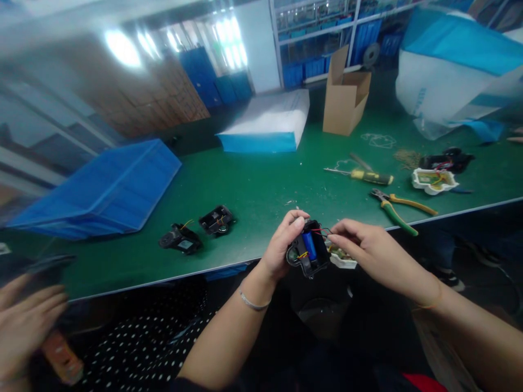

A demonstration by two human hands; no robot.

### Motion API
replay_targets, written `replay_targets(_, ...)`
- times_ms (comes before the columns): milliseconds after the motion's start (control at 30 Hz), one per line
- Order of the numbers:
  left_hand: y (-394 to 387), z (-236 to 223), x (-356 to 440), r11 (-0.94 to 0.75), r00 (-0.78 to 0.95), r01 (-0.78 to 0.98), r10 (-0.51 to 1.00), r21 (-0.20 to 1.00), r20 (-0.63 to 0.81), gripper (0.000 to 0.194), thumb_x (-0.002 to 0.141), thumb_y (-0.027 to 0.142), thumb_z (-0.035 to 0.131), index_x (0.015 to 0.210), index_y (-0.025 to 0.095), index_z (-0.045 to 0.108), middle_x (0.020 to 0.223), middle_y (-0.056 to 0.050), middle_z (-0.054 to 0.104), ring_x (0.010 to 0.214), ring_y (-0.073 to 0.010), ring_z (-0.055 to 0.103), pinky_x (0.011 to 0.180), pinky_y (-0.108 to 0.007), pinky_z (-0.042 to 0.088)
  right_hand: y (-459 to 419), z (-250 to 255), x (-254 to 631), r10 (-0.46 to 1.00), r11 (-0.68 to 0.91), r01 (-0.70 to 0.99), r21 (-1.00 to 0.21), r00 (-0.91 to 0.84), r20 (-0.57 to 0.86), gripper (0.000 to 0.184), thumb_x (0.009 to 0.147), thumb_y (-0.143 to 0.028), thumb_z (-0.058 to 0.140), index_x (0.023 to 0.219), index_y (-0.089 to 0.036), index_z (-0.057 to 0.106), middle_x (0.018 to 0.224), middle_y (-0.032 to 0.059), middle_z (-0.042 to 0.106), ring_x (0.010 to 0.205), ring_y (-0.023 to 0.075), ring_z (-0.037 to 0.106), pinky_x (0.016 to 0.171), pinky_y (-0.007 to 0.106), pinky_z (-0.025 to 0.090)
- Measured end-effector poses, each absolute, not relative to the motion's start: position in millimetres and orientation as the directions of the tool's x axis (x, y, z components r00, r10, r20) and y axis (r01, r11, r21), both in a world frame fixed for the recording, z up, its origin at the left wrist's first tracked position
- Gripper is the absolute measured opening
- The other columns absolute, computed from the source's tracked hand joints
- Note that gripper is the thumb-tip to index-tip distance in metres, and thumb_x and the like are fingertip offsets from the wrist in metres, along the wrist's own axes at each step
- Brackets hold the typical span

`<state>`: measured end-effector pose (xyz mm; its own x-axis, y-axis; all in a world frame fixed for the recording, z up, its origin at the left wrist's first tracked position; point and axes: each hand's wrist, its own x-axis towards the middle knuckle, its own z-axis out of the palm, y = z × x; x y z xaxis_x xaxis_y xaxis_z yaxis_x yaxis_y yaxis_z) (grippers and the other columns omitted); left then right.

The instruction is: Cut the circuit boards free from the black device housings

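My left hand [283,244] grips a black plastic housing [309,265] over the front edge of the green table. Inside the housing sits a blue cylindrical battery [309,246], with yellow wires at its left. Thin red and black wires [321,231] run from the housing's top right to my right hand [362,242], whose thumb and fingertips pinch them. Just below those fingers hangs a white shell with a circuit board [342,257], partly hidden by the right hand and the housing.
Two black housing parts [180,238] lie left on the green table [253,190]. Pliers [398,209], a screwdriver [370,176] and another white shell [433,181] lie right. Behind are a blue bin [102,190], a white-and-blue package [265,122] and a cardboard box [345,103]. Another person's hands [30,316] are at left.
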<state>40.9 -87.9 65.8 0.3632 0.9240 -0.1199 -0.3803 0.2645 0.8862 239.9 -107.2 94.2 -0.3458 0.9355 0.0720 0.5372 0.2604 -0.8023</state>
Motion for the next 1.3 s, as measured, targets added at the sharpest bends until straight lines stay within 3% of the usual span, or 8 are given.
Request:
replay_targets(167,-90,67,41,0.277,0.373,-0.342,0.917,0.898,-0.140,0.041,0.080,0.051,0.061,0.107,0.022,0.047,0.087,-0.001,0.061,0.068,-0.0139,0.059,0.061,-0.024,0.044,-105,93,235,0.936,0.288,0.531,-0.797,-0.331,0.118,0.024,0.097,-0.036,0.044,0.089,-0.020,0.060,0.079,0.0012,0.063,0.072,0.0161,0.056,0.065,0.028,0.039)
replay_targets(333,-92,68,43,0.265,0.371,-0.332,0.919,0.906,-0.133,0.040,0.081,0.049,0.061,0.106,0.022,0.048,0.087,-0.001,0.060,0.068,-0.0129,0.057,0.062,-0.024,0.043,-98,92,229,0.931,0.360,0.503,-0.786,-0.246,0.269,0.016,0.094,-0.027,0.050,0.085,-0.018,0.060,0.091,0.0038,0.061,0.084,0.0167,0.055,0.075,0.029,0.040)
replay_targets(567,-87,65,44,0.227,0.263,-0.382,0.956,0.896,-0.130,0.033,0.081,0.046,0.062,0.101,0.021,0.052,0.083,0.002,0.057,0.069,-0.0107,0.055,0.065,-0.023,0.042,-109,93,214,0.877,0.433,0.460,-0.775,-0.414,0.244,0.026,0.095,-0.029,0.049,0.071,-0.018,0.052,0.083,0.0014,0.051,0.075,0.0134,0.051,0.071,0.028,0.039)
replay_targets(667,-88,67,40,0.249,0.297,-0.400,0.946,0.882,-0.132,0.036,0.081,0.045,0.061,0.107,0.022,0.051,0.084,0.001,0.059,0.070,-0.0123,0.057,0.065,-0.024,0.043,-115,94,214,0.851,0.458,0.395,-0.796,-0.454,0.264,0.026,0.095,-0.027,0.049,0.070,-0.018,0.050,0.084,0.0010,0.049,0.075,0.0124,0.050,0.071,0.027,0.039)
replay_targets(900,-95,67,33,0.363,0.484,-0.387,0.862,0.847,-0.149,0.043,0.083,0.044,0.058,0.118,0.022,0.049,0.090,-0.003,0.063,0.075,-0.0185,0.063,0.068,-0.030,0.049,-103,97,234,0.926,0.260,0.436,-0.862,-0.365,0.094,0.038,0.095,-0.047,0.044,0.071,-0.018,0.052,0.064,-0.0029,0.049,0.061,0.0117,0.045,0.057,0.025,0.033)
replay_targets(1067,-95,63,37,0.442,0.514,-0.390,0.832,0.808,-0.208,0.040,0.084,0.045,0.056,0.117,0.022,0.052,0.093,-0.004,0.064,0.076,-0.0192,0.066,0.069,-0.032,0.052,-95,95,235,0.924,0.374,0.606,-0.702,-0.312,0.223,0.028,0.095,-0.042,0.047,0.082,-0.019,0.058,0.066,-0.0020,0.055,0.061,0.0124,0.048,0.059,0.025,0.032)
replay_targets(1200,-91,63,37,0.589,0.600,-0.368,0.742,0.720,-0.300,0.045,0.085,0.053,0.051,0.117,0.021,0.052,0.089,-0.006,0.067,0.070,-0.0213,0.068,0.065,-0.035,0.054,-88,88,242,0.870,0.465,0.507,-0.725,-0.414,0.268,0.019,0.092,-0.038,0.054,0.094,-0.020,0.055,0.068,-0.0034,0.054,0.059,0.0111,0.047,0.058,0.023,0.034)
replay_targets(1300,-89,62,38,0.613,0.597,-0.372,0.733,0.698,-0.326,0.046,0.085,0.053,0.051,0.114,0.018,0.053,0.087,-0.007,0.067,0.070,-0.0223,0.069,0.064,-0.035,0.055,-85,82,250,0.809,0.559,0.466,-0.686,-0.490,0.325,0.011,0.094,-0.026,0.047,0.092,-0.019,0.056,0.076,-0.0007,0.055,0.068,0.0119,0.050,0.064,0.023,0.038)
